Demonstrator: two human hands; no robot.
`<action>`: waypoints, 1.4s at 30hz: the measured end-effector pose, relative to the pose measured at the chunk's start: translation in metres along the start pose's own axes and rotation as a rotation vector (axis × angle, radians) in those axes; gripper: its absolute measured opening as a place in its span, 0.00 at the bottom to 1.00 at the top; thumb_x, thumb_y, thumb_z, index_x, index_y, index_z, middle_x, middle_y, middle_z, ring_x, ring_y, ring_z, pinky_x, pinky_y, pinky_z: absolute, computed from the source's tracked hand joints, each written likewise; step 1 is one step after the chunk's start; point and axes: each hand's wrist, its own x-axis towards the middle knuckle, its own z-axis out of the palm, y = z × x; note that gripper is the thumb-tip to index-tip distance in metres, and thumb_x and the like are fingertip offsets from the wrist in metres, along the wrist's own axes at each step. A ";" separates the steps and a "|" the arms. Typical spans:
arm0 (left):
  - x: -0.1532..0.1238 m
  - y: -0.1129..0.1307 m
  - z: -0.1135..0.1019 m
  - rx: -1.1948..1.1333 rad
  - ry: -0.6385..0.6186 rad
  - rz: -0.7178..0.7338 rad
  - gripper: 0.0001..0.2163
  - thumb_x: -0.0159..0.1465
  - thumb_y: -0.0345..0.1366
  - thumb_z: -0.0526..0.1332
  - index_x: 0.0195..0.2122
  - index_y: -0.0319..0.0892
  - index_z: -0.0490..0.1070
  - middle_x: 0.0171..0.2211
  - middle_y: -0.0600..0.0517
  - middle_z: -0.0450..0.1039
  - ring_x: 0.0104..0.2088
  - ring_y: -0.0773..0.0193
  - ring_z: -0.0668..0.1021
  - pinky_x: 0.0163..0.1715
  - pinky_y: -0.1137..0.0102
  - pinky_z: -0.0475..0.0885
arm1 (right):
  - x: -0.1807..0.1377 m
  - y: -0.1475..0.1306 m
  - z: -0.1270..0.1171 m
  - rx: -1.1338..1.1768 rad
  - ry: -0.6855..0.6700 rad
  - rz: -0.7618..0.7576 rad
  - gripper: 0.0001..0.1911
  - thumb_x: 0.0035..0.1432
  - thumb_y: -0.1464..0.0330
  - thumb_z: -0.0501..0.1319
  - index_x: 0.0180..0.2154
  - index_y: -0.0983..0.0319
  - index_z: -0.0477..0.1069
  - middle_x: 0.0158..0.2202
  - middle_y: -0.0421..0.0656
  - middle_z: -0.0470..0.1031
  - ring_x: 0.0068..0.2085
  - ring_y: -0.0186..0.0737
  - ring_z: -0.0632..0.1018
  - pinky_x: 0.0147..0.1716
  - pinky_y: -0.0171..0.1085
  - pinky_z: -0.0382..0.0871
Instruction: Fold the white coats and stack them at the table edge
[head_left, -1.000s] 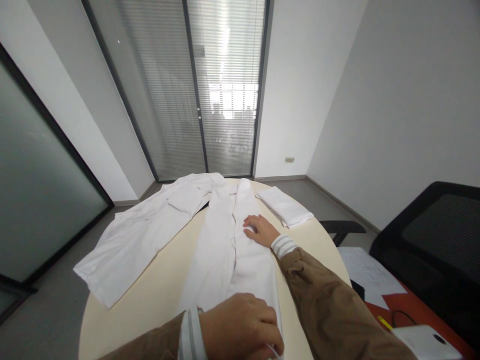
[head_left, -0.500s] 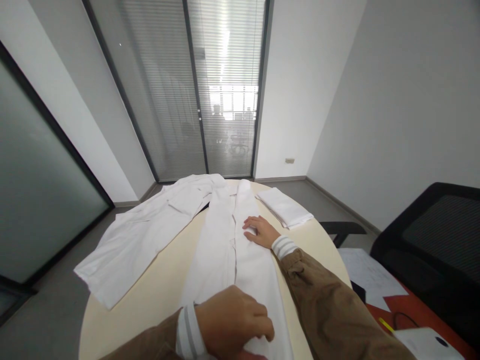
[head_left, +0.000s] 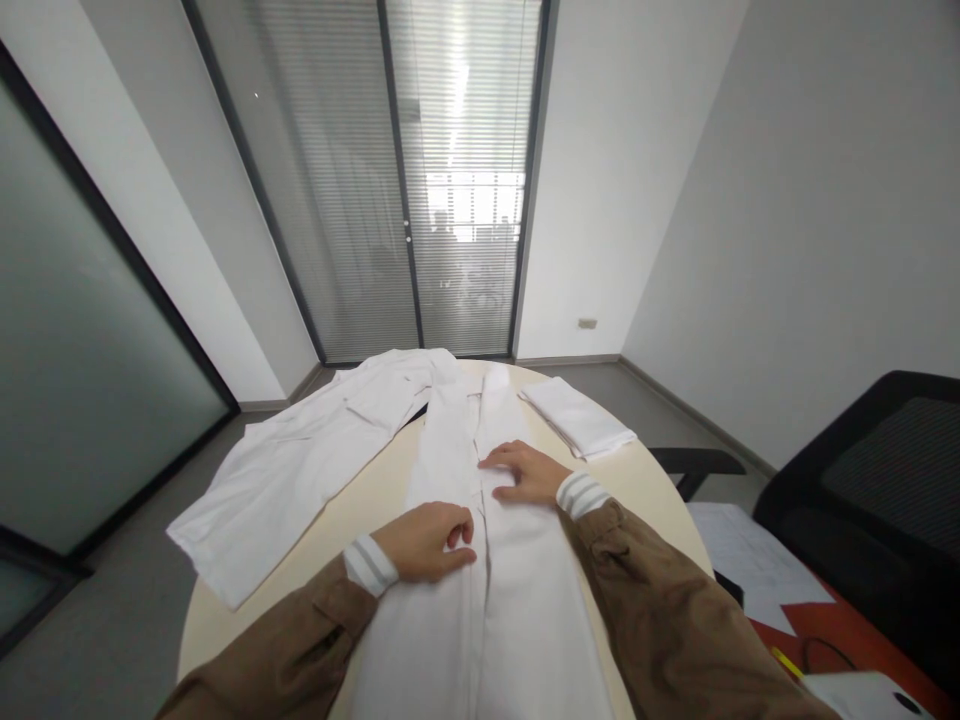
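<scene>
A long white garment (head_left: 536, 590), probably a coat, lies lengthwise in front of me, its two sides folded in so their edges run together along the middle. On its left half, close to that middle line, is my left hand (head_left: 431, 540); its fingers are curled, the thumb stands apart from them, and nothing shows between. My right hand (head_left: 529, 472) is farther up, over the right half, with fingers stretched toward the middle line and empty. A second white garment (head_left: 300, 470) is spread out to the left, touching the first near its far end.
The round cream table (head_left: 660, 500) bears everything. At its far right sits a folded white cloth (head_left: 581, 415). Beyond the right edge are a black chair (head_left: 862, 500), papers (head_left: 750, 555) on a red surface and a yellow pencil-like stick (head_left: 786, 662). Glass panels with blinds stand behind.
My left hand has moved away from me, up from the near end of the garment to its middle. The right hand has slid slightly inward, its fingers nearer the middle line.
</scene>
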 end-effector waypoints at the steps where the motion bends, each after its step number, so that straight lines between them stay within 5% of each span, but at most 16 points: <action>1: 0.001 0.003 0.001 -0.019 -0.024 0.017 0.06 0.62 0.39 0.61 0.37 0.42 0.70 0.29 0.55 0.72 0.28 0.66 0.73 0.30 0.73 0.63 | 0.000 -0.002 -0.002 0.019 -0.005 -0.006 0.28 0.53 0.57 0.68 0.56 0.54 0.73 0.51 0.47 0.74 0.52 0.49 0.73 0.56 0.48 0.64; 6: 0.012 0.013 0.006 0.045 0.052 -0.001 0.09 0.65 0.35 0.59 0.46 0.43 0.70 0.28 0.55 0.74 0.30 0.62 0.76 0.32 0.71 0.66 | 0.004 -0.011 -0.001 -0.056 0.014 -0.014 0.28 0.53 0.69 0.65 0.57 0.54 0.72 0.44 0.45 0.73 0.45 0.46 0.74 0.48 0.43 0.68; 11: 0.021 0.011 0.014 0.157 0.059 0.184 0.16 0.66 0.33 0.59 0.54 0.49 0.70 0.36 0.54 0.76 0.34 0.63 0.78 0.35 0.72 0.69 | 0.009 -0.016 0.007 -0.121 0.077 -0.007 0.18 0.59 0.74 0.57 0.48 0.56 0.77 0.39 0.44 0.73 0.40 0.41 0.75 0.42 0.38 0.69; 20: 0.019 0.001 0.025 0.042 0.162 0.302 0.12 0.66 0.30 0.55 0.47 0.41 0.74 0.38 0.50 0.79 0.37 0.63 0.79 0.40 0.72 0.71 | 0.010 -0.014 0.003 -0.064 0.256 -0.073 0.13 0.69 0.69 0.51 0.45 0.58 0.75 0.42 0.47 0.75 0.45 0.42 0.75 0.46 0.40 0.69; 24: 0.018 0.006 0.024 0.159 0.120 0.344 0.09 0.61 0.31 0.60 0.41 0.42 0.76 0.29 0.54 0.76 0.30 0.63 0.78 0.32 0.72 0.70 | 0.012 -0.016 0.008 -0.060 0.157 -0.108 0.12 0.67 0.68 0.55 0.45 0.57 0.76 0.43 0.47 0.76 0.46 0.43 0.74 0.49 0.42 0.69; 34: 0.007 0.037 0.026 0.223 0.043 0.518 0.04 0.60 0.36 0.65 0.35 0.48 0.78 0.28 0.57 0.76 0.29 0.67 0.78 0.25 0.71 0.65 | 0.012 -0.012 0.010 -0.045 0.108 -0.121 0.12 0.69 0.66 0.54 0.44 0.58 0.76 0.43 0.47 0.76 0.45 0.43 0.74 0.49 0.42 0.68; 42: 0.002 0.042 0.032 -0.061 -0.018 0.508 0.02 0.56 0.35 0.66 0.29 0.44 0.75 0.25 0.58 0.75 0.25 0.70 0.75 0.26 0.74 0.66 | 0.011 -0.005 0.012 0.003 0.139 -0.056 0.14 0.67 0.65 0.56 0.51 0.58 0.73 0.45 0.48 0.77 0.47 0.44 0.75 0.50 0.44 0.68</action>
